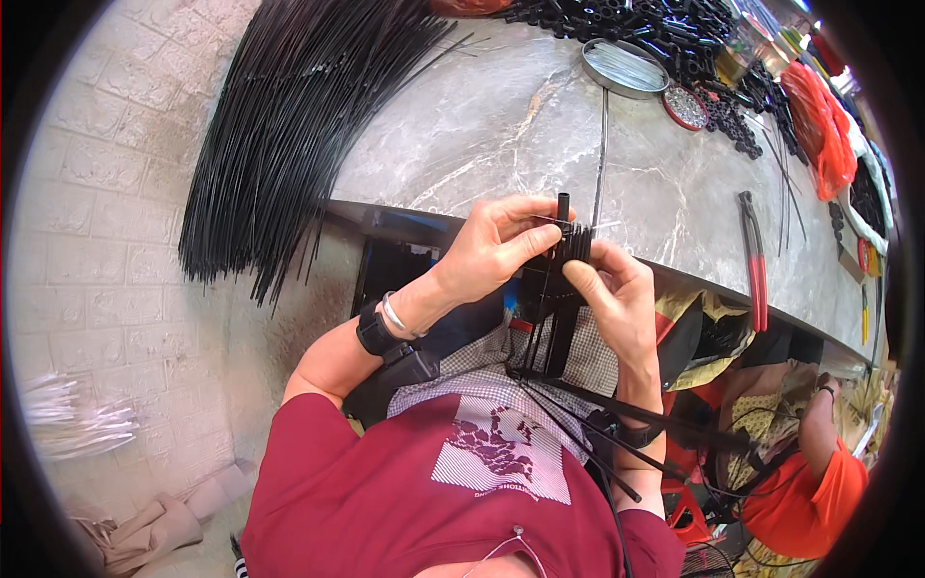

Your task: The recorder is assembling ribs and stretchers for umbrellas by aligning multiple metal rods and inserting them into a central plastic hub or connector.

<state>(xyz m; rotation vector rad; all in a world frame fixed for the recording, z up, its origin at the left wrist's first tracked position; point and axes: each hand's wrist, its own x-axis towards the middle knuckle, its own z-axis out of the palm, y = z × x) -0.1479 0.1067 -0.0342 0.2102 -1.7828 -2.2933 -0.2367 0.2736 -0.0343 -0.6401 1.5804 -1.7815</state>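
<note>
In front of my chest, at the table's near edge, both hands are on a bundle of thin black rods [575, 240] with a black tube [564, 204] standing up from it. My left hand [501, 246] pinches its upper left side, thumb and fingers closed. From the right, the thumb and curled fingers of my right hand [617, 289] grip the same bundle. A thin pale strand [607, 225] sticks out to the right between the hands. Longer black rods [602, 460] hang down from the bundle and fan out across my lap; their joints are too dark to make out.
Long black rods [279, 144] overhang the grey table [462, 144] at left. At the back are a round tin [624, 69] of pale thin pieces, a red-rimmed dish [685, 107] and black tubular parts. Red-handled pliers [754, 260] lie at right. Another person's orange sleeve [805, 501] is lower right.
</note>
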